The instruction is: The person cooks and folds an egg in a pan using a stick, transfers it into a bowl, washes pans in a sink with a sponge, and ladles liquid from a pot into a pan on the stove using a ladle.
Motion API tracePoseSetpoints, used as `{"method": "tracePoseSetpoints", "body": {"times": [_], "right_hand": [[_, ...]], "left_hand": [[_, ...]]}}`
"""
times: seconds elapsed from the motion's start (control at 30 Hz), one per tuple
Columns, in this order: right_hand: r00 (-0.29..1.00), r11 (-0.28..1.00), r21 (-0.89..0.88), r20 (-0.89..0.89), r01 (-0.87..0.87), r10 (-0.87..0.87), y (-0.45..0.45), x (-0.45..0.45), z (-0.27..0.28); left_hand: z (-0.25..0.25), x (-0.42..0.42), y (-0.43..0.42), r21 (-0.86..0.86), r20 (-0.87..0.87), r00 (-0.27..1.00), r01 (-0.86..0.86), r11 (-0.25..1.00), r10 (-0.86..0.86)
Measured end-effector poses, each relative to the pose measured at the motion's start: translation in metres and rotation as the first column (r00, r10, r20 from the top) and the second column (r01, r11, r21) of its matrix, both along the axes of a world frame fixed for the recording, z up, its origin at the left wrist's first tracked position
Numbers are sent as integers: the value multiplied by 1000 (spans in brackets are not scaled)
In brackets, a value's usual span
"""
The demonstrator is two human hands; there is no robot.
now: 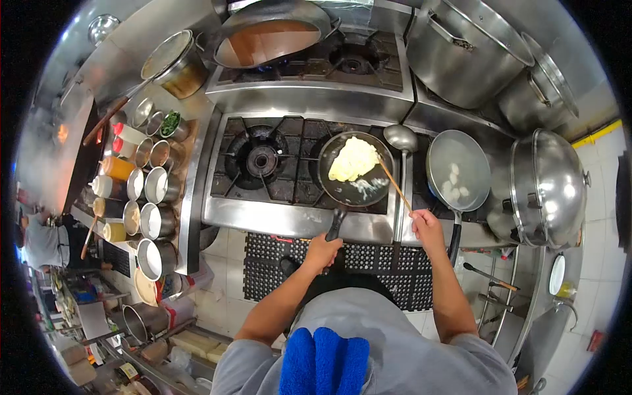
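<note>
My left hand (322,253) is wrapped round the black handle of a frying pan (339,191), which sits over the right front burner. In the pan lies a soft, pale yellow mass of egg (354,160), with whitish bits beside it. My right hand (428,230) grips a thin wooden chopstick (395,184); whether it is one or a pair I cannot tell. Its tip reaches the egg's right edge. Just right of the pan rests a metal ladle (400,139). A second pan (459,153) farther right holds clear liquid and several white pieces (454,183).
An unused-looking burner (261,160) is left of the pan. Behind stand a wok (273,43) of brown liquid and a big stockpot (461,59). Metal containers (157,220) and squeeze bottles (117,168) line the left counter. A domed lid (556,187) stands right. Another person (46,243) is far left.
</note>
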State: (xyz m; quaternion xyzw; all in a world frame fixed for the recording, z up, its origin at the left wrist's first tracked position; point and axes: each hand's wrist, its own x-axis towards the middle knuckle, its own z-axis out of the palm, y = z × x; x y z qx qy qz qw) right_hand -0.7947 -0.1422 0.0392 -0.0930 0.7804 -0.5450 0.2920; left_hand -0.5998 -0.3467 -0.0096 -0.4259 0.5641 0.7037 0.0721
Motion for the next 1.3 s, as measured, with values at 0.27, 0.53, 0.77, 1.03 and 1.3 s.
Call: {"method": "tracePoseSetpoints", "body": {"times": [0.27,0.53,0.77,1.03,1.3], "right_hand": [[1000,999,-31,10,-25,26,0,6,7],[999,999,-38,-38,-29,28,5,6,2],[999,998,-53,-46,-21,19,9,5,-7],[997,1000,-5,-72,-7,6,17,6,-5],[996,996,22,1,-87,87,6,17,-13]], "left_hand": [[3,-4,10,34,-36,997,-62,997,63],[-8,-6,-2,64,-40,990,-134,989,136],[-22,-13,7,135,-35,986,-158,978,165],[-44,-27,7,262,-53,983,-159,952,179],[-29,31,19,350,-7,995,-89,932,98]]}}
